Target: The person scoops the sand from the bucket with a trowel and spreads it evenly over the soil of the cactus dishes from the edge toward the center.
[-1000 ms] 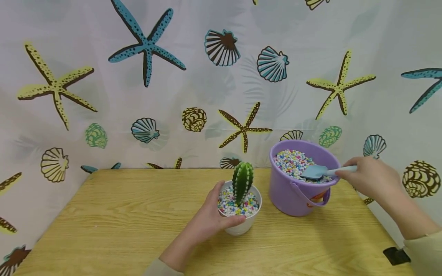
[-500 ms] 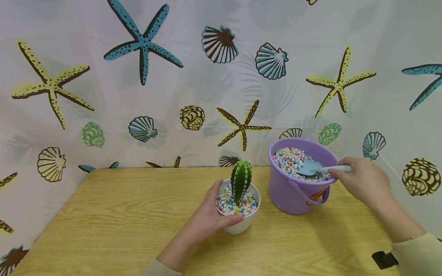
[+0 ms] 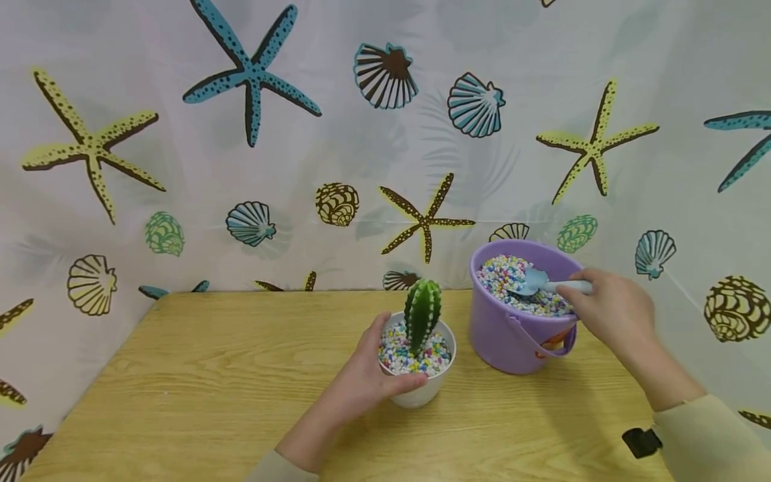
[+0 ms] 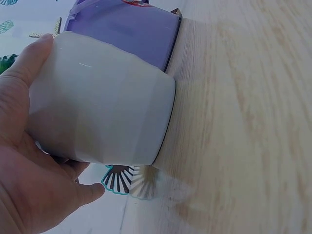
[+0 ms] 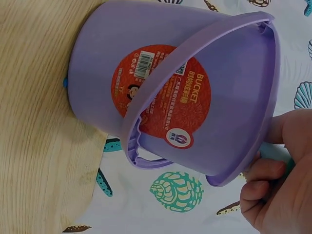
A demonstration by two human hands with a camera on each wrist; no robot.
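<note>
Clearly, the red label reads "BUCKET"; left hand holds white pot, right hand grips scoop.

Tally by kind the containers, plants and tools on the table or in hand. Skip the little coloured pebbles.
Purple bucket: 1
White pot: 1
Green cactus: 1
Light blue scoop: 1
Total: 4

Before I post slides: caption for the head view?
Left hand grips white cactus pot; right hand holds blue scoop among multicolored pebbles in purple bucket.
</note>
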